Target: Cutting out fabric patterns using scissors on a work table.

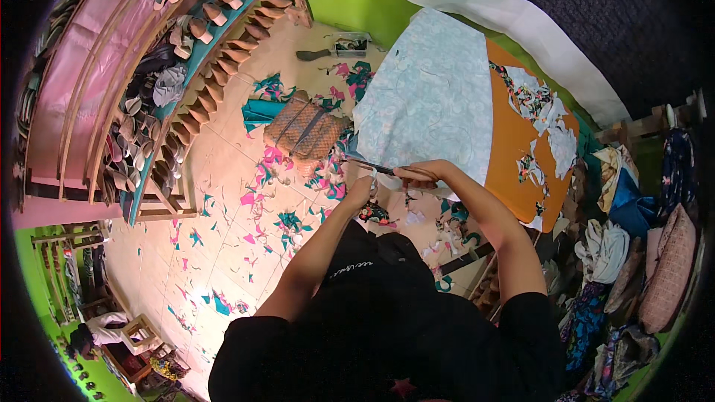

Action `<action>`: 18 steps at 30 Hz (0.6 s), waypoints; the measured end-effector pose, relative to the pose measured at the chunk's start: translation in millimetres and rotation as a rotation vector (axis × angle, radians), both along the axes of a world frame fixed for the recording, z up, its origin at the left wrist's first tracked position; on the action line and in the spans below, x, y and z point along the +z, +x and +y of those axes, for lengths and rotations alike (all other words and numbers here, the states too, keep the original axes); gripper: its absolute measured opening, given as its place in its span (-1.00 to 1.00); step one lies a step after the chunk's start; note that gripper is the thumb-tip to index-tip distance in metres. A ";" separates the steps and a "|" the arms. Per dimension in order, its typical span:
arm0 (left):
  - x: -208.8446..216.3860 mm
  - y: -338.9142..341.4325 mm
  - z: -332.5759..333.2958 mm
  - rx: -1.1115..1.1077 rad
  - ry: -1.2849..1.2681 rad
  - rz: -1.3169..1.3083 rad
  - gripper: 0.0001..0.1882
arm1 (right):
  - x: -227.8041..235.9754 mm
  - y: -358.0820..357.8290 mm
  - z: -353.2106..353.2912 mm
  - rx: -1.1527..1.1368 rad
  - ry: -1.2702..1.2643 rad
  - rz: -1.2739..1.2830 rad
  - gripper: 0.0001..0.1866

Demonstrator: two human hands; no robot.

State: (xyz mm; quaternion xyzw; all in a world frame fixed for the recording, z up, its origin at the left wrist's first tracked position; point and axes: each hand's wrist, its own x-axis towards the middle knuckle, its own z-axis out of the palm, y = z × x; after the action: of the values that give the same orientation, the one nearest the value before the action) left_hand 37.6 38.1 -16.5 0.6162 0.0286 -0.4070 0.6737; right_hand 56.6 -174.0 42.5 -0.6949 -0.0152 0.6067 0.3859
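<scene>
My right hand (418,173) is closed around the dark handle of a pair of scissors (378,167), whose thin blades point left. Just below the blades is my left hand (360,192), its fingers pinched together. A small pale scrap seems to show at those fingertips, but it is too small to make out well. Beyond my hands a pale blue patterned cloth (428,97) lies spread over an orange-brown tabletop (506,171). Beside its left edge, on the floor, sits a brown checked bag (302,126) with dark straps.
Pink, teal and dark fabric scraps (289,222) litter the tiled floor (231,253). Shoe lasts and shoes (197,108) line a rack at left. Folded fabrics and a cushion (666,268) are piled at right. Another person (93,335) is at far lower left. A clear box (350,45) stands by the green wall.
</scene>
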 end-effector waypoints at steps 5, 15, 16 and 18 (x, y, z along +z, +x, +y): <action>-1.6 0.8 -4.7 -0.096 0.057 -0.114 -0.67 | 4.2 1.6 7.4 -0.028 -0.040 0.063 -0.04; 11.4 0.0 -8.3 -0.334 0.202 -0.575 -0.70 | 13.0 5.3 3.6 0.017 -0.115 0.120 0.00; 6.5 0.0 -6.9 -0.334 0.203 -0.575 -0.70 | 12.4 7.7 7.9 0.005 -0.142 0.200 0.01; 4.2 2.1 -6.4 -0.302 0.207 -0.780 -0.72 | 15.8 9.5 13.7 0.015 -0.155 0.163 0.01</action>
State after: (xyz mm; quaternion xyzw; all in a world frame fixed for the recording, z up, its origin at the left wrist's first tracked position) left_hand 39.7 31.7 -12.3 0.7853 -0.2780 -0.2328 0.5018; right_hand 66.1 -160.2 58.3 -0.6709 0.0577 0.6633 0.3264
